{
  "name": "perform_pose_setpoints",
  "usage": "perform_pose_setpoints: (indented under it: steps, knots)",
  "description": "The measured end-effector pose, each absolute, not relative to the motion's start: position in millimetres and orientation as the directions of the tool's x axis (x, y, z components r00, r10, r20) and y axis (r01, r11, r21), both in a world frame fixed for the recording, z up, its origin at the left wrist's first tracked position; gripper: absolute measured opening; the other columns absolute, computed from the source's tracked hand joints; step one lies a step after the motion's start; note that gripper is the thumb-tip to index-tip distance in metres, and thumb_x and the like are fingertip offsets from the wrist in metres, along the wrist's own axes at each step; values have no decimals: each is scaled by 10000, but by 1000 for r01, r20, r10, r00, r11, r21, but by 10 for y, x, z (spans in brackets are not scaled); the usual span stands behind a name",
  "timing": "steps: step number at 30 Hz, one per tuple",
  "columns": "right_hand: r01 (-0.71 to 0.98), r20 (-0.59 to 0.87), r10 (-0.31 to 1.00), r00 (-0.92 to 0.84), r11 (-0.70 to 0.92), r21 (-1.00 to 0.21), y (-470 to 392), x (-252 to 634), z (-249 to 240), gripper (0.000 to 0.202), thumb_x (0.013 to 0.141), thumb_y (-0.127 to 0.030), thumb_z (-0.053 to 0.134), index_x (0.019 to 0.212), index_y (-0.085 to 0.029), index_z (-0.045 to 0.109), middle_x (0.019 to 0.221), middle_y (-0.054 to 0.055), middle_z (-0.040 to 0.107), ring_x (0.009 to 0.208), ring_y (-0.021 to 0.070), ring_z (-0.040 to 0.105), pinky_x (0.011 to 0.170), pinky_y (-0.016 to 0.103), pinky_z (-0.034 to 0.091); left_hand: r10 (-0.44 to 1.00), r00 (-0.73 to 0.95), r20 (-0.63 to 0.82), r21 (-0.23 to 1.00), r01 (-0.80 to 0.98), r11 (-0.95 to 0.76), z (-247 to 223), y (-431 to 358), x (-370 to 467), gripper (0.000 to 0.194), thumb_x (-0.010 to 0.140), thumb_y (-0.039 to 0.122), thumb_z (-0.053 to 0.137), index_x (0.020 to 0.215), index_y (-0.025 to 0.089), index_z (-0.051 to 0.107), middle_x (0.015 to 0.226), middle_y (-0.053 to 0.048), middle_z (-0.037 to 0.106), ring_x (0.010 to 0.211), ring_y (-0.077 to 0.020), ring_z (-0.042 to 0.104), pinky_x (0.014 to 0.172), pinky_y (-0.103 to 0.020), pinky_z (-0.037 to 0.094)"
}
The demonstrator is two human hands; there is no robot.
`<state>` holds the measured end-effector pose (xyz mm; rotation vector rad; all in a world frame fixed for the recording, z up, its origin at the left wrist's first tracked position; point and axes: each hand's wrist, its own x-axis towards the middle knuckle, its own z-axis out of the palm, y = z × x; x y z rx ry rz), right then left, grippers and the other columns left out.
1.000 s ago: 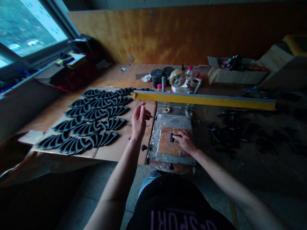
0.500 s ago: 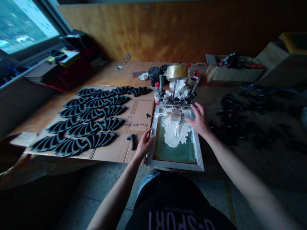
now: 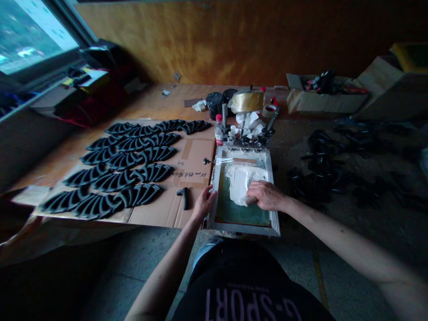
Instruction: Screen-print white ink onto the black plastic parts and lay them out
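My right hand is closed on a flat, light-coloured scraper, whose edge lies in white paste. The paste is spread over the green mesh of a screen in a pale metal frame. At the frame's left side my left hand rests with its fingers against the edge; whether they grip it is hard to see. A metal clamp assembly stands at the screen's far end. One black curved part lies on the cardboard, left of my left hand.
Rows of black curved parts cover the cardboard on the left. Behind the screen are a red-capped bottle, a black tub and a tape roll. More black parts and an open box are at right.
My right hand has moved from the screen's far right side down to the middle of the mesh and closed on the scraper. The paste looks smoother, and the frame's near end has shifted slightly left.
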<state>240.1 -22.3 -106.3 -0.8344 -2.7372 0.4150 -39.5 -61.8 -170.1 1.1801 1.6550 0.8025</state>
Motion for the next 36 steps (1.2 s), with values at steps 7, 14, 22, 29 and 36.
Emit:
perform_pose_setpoints:
  steps: [7,14,22,29,36]
  knots:
    - [497,369,556,-745,831,-249,-401,2330,-1271,242,759,9,521,880,-154,652,862,78,635,881,207,552,765,326,479,940,-117,-321,892,297,341,-1678,-611,-381,641,786,549,582,1292,158,552,763,-23,638,608,-128,551,528,-215,388]
    - [686,365,813,-453,580,-440,335,2237,-819,523,813,-190,694,1310,-248,541,1083,58,673,938,203,617,844,357,513,943,-47,-330,931,151,333,-1186,-635,-389,691,780,547,618,1359,196,482,674,35,578,521,-85,466,475,-183,320]
    - [971,349,916,-199,233,-58,580,3160,-781,375,962,-275,393,1025,-22,663,723,43,688,603,138,595,496,228,475,990,-141,18,994,-108,-34,-222,-159,-215,535,868,641,437,1026,179,656,901,-52,662,742,-140,611,628,-248,501]
    - [912,66,937,-344,350,-216,-182,2455,-1576,199,848,-335,672,829,-139,638,897,108,681,868,203,633,768,270,473,979,-204,5,968,-246,-56,-124,-40,24,554,855,656,454,1105,182,594,924,-97,700,787,-163,656,601,-245,521]
    - [775,119,936,-331,342,-531,-654,1819,-1356,125,946,-285,519,921,-179,581,930,83,649,891,194,597,768,284,433,746,206,-633,720,-197,665,-1118,-1033,380,684,767,730,507,1108,145,603,1002,-164,713,820,-245,689,595,-312,535]
